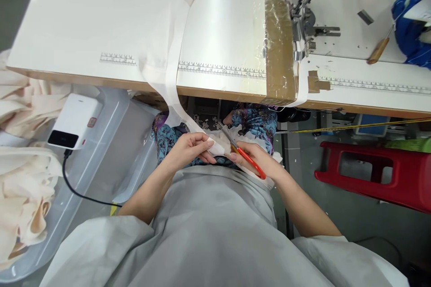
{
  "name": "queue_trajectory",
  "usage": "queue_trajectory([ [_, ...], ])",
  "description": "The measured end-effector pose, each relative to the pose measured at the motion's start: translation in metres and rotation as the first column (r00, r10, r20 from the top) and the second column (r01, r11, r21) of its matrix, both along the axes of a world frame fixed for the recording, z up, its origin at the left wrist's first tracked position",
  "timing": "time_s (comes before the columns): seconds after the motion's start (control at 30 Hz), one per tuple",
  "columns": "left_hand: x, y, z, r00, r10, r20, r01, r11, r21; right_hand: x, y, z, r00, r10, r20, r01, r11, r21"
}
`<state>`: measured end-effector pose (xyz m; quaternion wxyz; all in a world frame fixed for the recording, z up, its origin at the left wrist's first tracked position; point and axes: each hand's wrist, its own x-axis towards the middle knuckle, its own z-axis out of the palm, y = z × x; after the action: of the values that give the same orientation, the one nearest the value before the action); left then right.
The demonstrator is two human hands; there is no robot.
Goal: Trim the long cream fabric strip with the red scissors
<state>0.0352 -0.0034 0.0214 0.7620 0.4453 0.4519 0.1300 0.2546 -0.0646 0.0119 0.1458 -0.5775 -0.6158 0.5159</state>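
Observation:
Over my lap, my left hand (195, 148) pinches a white fabric strip (179, 49) near its lower end. The strip runs up over the table edge and across the tabletop. My right hand (252, 157) is closed around scissors (251, 161) with red handles, their blades pointing up and left. The fingers of my right hand also meet the white fabric beside my left hand; how firmly they hold it I cannot tell. More pale fabric lies over my patterned trousers (257, 121), partly hidden by my hands.
A sewing machine (303, 22) stands on the white table (111, 13), with a wooden-handled tool (379, 50) and blue cloth (406, 31) to its right. At left, a plastic bin (111, 143) holds cream fabric and a white power bank (76, 121). A red stool (407, 175) stands at right.

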Motion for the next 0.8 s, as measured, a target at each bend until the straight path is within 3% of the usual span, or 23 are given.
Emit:
queue_trajectory([
  [0.07,0.005,-0.004,-0.004,1.000,-0.007,0.031,0.007,1.000,-0.012,-0.007,0.004,-0.002,0.987,-0.069,-0.148,0.070,0.998,0.002],
  [0.17,0.011,-0.011,-0.002,0.996,-0.045,0.083,0.047,0.999,-0.018,-0.021,0.009,-0.008,0.955,-0.171,-0.242,0.198,0.976,0.094],
  [0.23,0.010,-0.006,0.010,0.991,-0.130,0.029,0.127,0.988,0.091,-0.028,0.010,-0.010,0.950,-0.195,-0.245,0.242,0.954,0.178],
  [0.27,0.009,0.002,0.019,0.986,-0.159,-0.050,0.166,0.963,0.211,-0.030,0.010,-0.010,0.954,-0.199,-0.227,0.251,0.940,0.232],
  [0.3,0.006,0.014,0.030,0.977,-0.144,-0.157,0.193,0.910,0.367,-0.030,0.009,-0.008,0.959,-0.200,-0.200,0.253,0.921,0.295],
  [0.33,0.003,0.029,0.043,0.959,-0.075,-0.273,0.216,0.817,0.535,-0.028,0.008,-0.006,0.964,-0.204,-0.171,0.254,0.900,0.356],
  [0.4,-0.001,0.070,0.065,0.880,0.191,-0.436,0.270,0.554,0.788,-0.022,0.004,0.001,0.967,-0.218,-0.133,0.254,0.863,0.437],
  [0.43,-0.001,0.093,0.074,0.817,0.305,-0.489,0.330,0.449,0.830,-0.018,0.002,0.006,0.965,-0.225,-0.135,0.262,0.855,0.447],
  [0.47,0.000,0.117,0.080,0.750,0.389,-0.535,0.398,0.381,0.835,-0.014,-0.001,0.010,0.961,-0.233,-0.151,0.276,0.855,0.439],
  [0.5,0.003,0.138,0.084,0.685,0.441,-0.580,0.463,0.352,0.814,-0.010,-0.004,0.014,0.954,-0.247,-0.173,0.298,0.857,0.421],
  [0.57,0.015,0.174,0.086,0.556,0.476,-0.682,0.581,0.364,0.728,-0.001,-0.011,0.022,0.929,-0.309,-0.205,0.367,0.850,0.377],
  [0.7,0.041,0.215,0.088,0.347,0.458,-0.819,0.688,0.470,0.554,0.026,-0.029,0.031,0.850,-0.472,-0.233,0.526,0.785,0.328],
  [0.73,0.045,0.222,0.088,0.326,0.440,-0.837,0.698,0.486,0.527,0.034,-0.035,0.031,0.833,-0.499,-0.237,0.553,0.766,0.328],
  [0.8,0.050,0.234,0.088,0.372,0.385,-0.845,0.694,0.490,0.528,0.050,-0.047,0.031,0.808,-0.545,-0.223,0.588,0.728,0.351],
])
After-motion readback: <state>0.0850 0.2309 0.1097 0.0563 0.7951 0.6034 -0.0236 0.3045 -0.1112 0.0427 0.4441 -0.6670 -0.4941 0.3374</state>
